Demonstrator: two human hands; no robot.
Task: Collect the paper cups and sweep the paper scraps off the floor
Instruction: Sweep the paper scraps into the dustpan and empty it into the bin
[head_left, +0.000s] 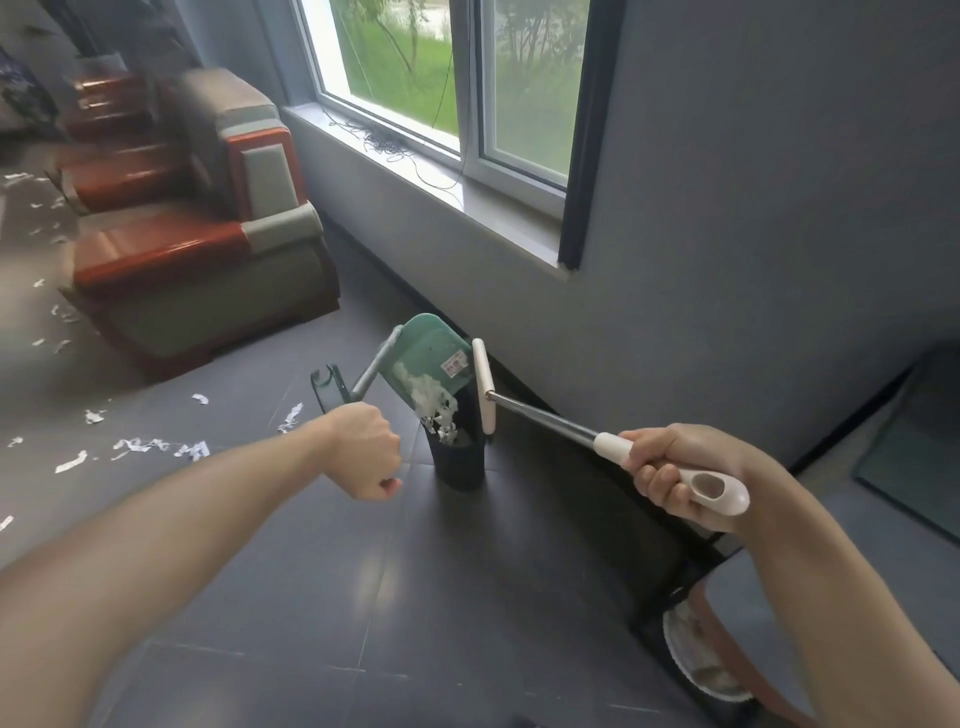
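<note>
Above the dark bin (457, 457), tipped steeply: green dustpan (423, 356), mouth down, spilling white paper scraps (434, 402) into the opening. Left hand (363, 449) fisted round the dustpan's grey handle; right hand (670, 475) wrapped round the broom (545, 415) grip, shaft running lengthwise toward the bin, cream head against the pan. Likely feather-light and easily scattered, those scraps; best moved by pan, not fingers. More strewn left of the bin.
</note>
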